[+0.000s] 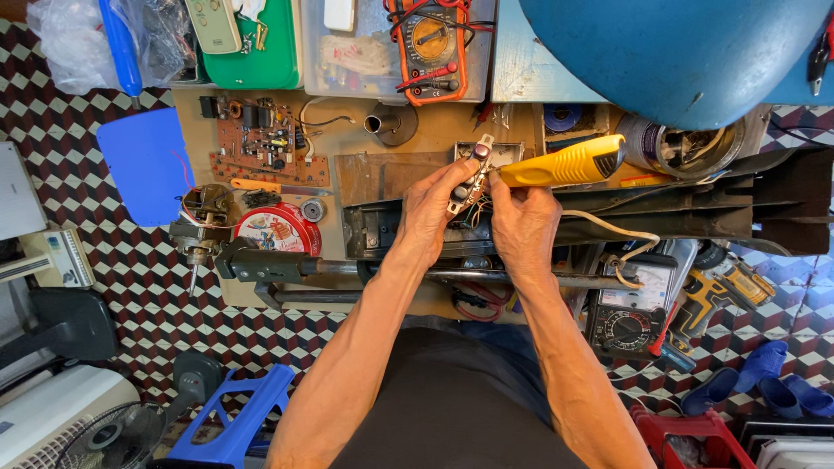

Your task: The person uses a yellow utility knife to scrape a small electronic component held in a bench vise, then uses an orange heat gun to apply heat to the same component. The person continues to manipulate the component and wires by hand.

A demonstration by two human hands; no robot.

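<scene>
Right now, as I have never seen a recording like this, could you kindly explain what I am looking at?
This is one picture from a camera worn on a person's head, looking down at their own two bare hands over a cluttered repair bench. The left hand holds a small switch assembly with wires. The right hand holds a yellow soldering tool with its tip at that part. Nearby lie a brown circuit board, an orange multimeter, a round red tin and a second meter.

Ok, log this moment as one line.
left hand: holds small switch part | right hand: grips yellow soldering iron, tip at part | below: black casing on workbench
</scene>
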